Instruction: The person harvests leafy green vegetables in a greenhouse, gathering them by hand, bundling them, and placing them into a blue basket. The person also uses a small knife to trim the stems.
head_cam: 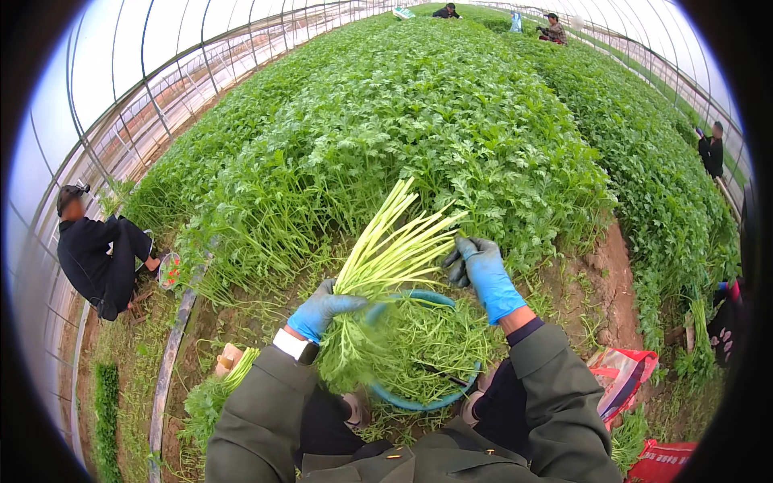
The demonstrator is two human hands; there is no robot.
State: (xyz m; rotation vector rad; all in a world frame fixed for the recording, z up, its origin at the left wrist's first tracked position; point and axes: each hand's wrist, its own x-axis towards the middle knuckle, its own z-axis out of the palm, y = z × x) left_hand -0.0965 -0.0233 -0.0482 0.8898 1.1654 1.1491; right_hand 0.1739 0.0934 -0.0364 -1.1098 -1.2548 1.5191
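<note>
In my gloved left hand (329, 308) is a bunch of leafy green stalks (386, 241). Its pale cut ends fan up and to the right, and the feathery leaves hang below my wrist. My right hand (477, 265), also in a blue and dark glove, is at the right edge of the stalk ends with its fingers bent. Whether it pinches a stalk is too small to tell. Under the bunch, between my feet, stands a blue-green tub (423, 403) heaped with loose green trimmings (441, 344). A thin dark object (450, 375) lies partly buried in them.
A dense leafy crop (410, 108) fills the plastic greenhouse ahead. Another bundle of greens (211, 398) lies at my left, near a plank (172, 356). Red printed bags (625, 374) lie at my right. A co-worker (99, 253) squats at left; several others work farther off.
</note>
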